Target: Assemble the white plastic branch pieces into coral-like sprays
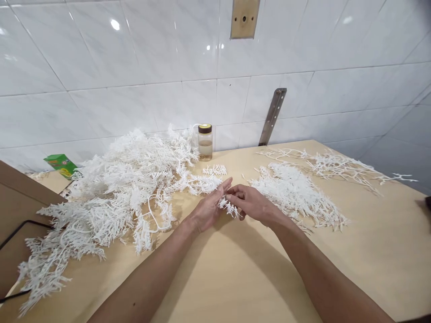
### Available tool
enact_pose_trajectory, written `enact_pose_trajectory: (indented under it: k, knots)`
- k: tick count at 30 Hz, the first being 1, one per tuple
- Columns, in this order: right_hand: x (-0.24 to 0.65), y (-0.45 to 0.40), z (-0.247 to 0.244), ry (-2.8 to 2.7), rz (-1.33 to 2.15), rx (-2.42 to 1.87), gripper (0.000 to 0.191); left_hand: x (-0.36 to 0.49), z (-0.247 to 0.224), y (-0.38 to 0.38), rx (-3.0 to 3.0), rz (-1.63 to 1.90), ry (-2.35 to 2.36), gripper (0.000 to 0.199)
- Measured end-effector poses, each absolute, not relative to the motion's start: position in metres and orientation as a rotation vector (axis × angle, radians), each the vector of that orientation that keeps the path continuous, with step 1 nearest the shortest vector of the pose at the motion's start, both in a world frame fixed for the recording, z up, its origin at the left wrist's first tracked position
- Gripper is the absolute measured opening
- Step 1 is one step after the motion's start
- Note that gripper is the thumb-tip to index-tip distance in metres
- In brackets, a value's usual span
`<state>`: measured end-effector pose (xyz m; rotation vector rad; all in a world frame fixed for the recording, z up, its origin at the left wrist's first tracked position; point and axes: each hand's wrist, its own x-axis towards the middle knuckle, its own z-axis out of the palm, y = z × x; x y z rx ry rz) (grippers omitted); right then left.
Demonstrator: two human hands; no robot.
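A small white sprig (229, 208) is hanging between the two hands, above the middle of the tabletop (235, 278). The right hand (247, 200) is bending its fingers in and gripping the sprig; the left hand (209, 210) is holding its fingers straight, its palm turning away from view, so whether it is gripping too I cannot tell.

A large heap of white branches (134, 170) is crowding the left side, spreading toward the left forearm and partly blocking a green box (62, 165) behind it. A cardboard box (23, 211) is standing at the far left, the heap reaching across its edge. Just beyond the hands, a few loose pieces (214, 170) are lying near a dark-lidded bottle (205, 146), which is standing upright beside the heap. A pile of stripped sprigs (296, 193) is lying close to the right forearm, and bare stems (340, 166) are sprawling beyond it. Against the tiled wall (168, 58), a metal bracket (273, 115) is leaning.
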<state>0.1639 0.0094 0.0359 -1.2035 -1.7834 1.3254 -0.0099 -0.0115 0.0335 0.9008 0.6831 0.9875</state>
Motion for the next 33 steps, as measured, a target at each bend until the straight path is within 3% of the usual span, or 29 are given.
enact_pose_trajectory:
  k: [5,8,15,20,28,33]
  knots:
    - [0.155,0.016,0.026,-1.565,1.094,-1.248,0.022,-0.010,0.027,-0.007,0.822,1.061,0.703,0.049]
    - [0.155,0.016,0.027,-1.509,0.858,-1.244,0.022,-0.011,0.019,-0.002,0.844,1.092,0.762,0.045]
    - [0.153,0.012,0.029,-1.549,0.739,-1.132,0.024,-0.009,0.028,-0.008,1.203,0.935,0.969,0.035]
    - [0.152,0.010,0.034,-1.537,0.886,-1.059,0.029,-0.010,0.032,-0.009,1.321,0.842,0.954,0.034]
    - [0.167,0.013,0.042,-1.614,1.242,-1.078,0.035,-0.013,0.031,-0.005,1.121,1.130,0.995,0.033]
    - [0.164,0.011,0.041,-1.777,1.148,-1.045,0.031,-0.015,0.032,-0.003,1.110,1.188,0.993,0.036]
